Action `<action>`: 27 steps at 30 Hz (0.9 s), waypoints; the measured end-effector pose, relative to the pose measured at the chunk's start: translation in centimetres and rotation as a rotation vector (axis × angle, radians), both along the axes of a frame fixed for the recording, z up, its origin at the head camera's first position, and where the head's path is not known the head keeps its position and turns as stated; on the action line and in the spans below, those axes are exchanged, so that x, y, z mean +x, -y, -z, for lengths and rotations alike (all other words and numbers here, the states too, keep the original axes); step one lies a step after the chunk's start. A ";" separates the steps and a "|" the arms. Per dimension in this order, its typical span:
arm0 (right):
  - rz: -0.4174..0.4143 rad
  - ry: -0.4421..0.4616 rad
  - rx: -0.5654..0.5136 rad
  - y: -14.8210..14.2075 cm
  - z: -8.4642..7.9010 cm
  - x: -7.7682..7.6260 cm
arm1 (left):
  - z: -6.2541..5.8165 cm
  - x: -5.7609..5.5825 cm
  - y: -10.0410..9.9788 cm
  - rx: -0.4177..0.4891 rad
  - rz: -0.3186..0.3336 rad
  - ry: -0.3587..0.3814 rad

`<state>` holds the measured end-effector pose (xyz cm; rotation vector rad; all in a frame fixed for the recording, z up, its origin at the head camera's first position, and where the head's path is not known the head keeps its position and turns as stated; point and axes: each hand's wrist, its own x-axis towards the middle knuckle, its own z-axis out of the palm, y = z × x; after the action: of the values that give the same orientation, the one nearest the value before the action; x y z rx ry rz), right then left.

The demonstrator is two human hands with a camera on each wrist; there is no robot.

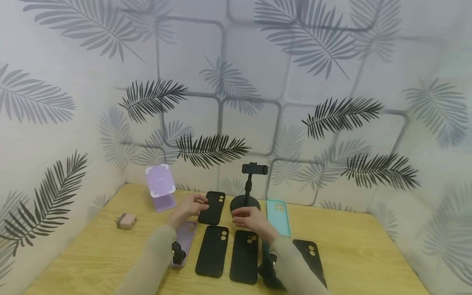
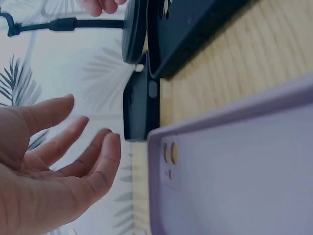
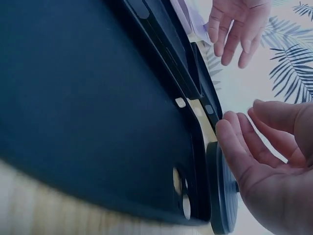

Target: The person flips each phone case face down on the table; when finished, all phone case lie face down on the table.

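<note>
My left hand hovers by the left edge of a black phone case at the back, its fingers loosely bent and holding nothing. In the left wrist view that hand has thumb and fingers apart, beside the lilac phone case. My right hand, relaxed and holding nothing, is in front of the round base of a black phone stand. Two more black phone cases, a left one and a right one, lie in front of the hands. A turquoise phone case lies beyond my right wrist.
A lilac folding stand stands at the back left, and a pink and brown charger plug lies in front of it. Another black case lies right of my right forearm, which partly covers a dark case. A leaf-patterned wall closes the table's back.
</note>
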<state>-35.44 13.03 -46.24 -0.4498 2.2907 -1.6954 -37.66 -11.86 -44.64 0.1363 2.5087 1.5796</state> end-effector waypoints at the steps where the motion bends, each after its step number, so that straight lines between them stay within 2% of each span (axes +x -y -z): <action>1: -0.011 0.000 0.012 0.4 0.1 -0.3 | 0.0 -0.1 0.2 0.001 -0.005 0.015; 8: -0.042 0.012 0.099 2.5 0.5 -1.4 | 0.7 -0.8 0.8 -0.021 -0.032 0.058; 14: -0.067 0.039 0.097 3.1 1.0 -2.1 | 1.0 -1.0 0.6 -0.063 -0.051 0.080; 17: -0.060 0.087 0.054 3.3 1.1 -2.4 | 0.9 -1.1 0.4 -0.006 -0.071 0.125; 22: -0.057 0.131 -0.004 3.5 1.2 -2.7 | 0.9 -1.5 0.5 0.185 -0.152 0.205; 24: -0.061 0.132 -0.008 3.7 1.2 -2.7 | 1.0 -1.6 0.6 0.232 -0.172 0.209; 27: -0.074 0.125 0.000 3.9 1.1 -2.8 | 1.2 -1.8 0.8 0.248 -0.177 0.197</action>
<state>-38.21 9.11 -47.30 -0.4112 2.1593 -1.6398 -39.47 -12.67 -45.79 -0.2065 2.2218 1.8679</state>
